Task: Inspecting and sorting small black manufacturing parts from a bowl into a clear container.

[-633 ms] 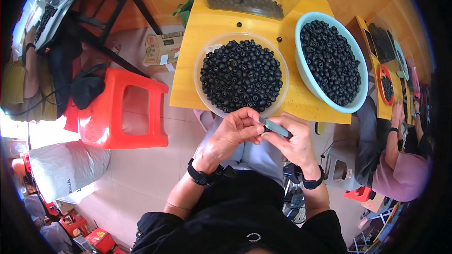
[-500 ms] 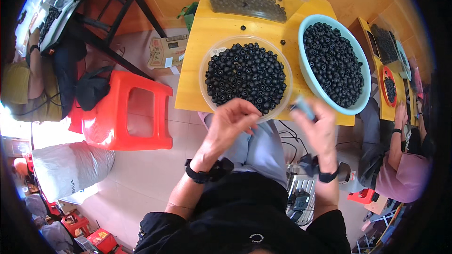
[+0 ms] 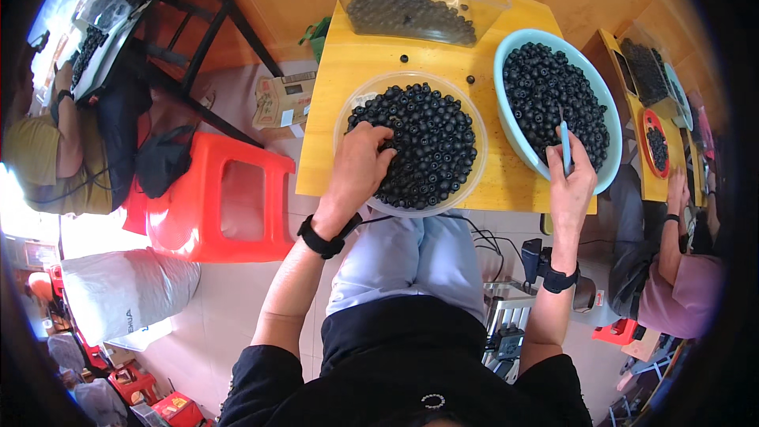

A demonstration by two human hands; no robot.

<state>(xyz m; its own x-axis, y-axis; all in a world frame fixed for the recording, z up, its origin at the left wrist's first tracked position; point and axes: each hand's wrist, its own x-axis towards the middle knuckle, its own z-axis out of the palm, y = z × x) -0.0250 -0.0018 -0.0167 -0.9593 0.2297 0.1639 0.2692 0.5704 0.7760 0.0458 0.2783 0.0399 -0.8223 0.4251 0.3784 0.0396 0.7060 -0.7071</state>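
My left hand (image 3: 364,162) reaches over the near left part of a round, clear plastic tub (image 3: 477,170). Its thumb and forefinger stand apart at the surface of the small black bead-like balls (image 3: 431,138), many with a hole. I see nothing held in it, though the other fingertips are hidden. In my right hand (image 3: 573,178) is a slim tool (image 3: 565,146) with a light blue handle and thin pointed tip. This hand is over the near rim of a light blue bowl (image 3: 506,122), the tip pointing at more black balls (image 3: 545,83) inside.
Tub and bowl rest on a yellow table (image 3: 316,154). Behind them stands a clear bin (image 3: 419,12) of black balls; two loose balls (image 3: 404,58) lie before it. A red stool (image 3: 186,213) is at left. Other people (image 3: 47,142) sit at either side.
My left hand has gone from the tub's near edge to its left part, its fingers parting. My right hand has moved right and forward with the tool, now over the blue bowl.
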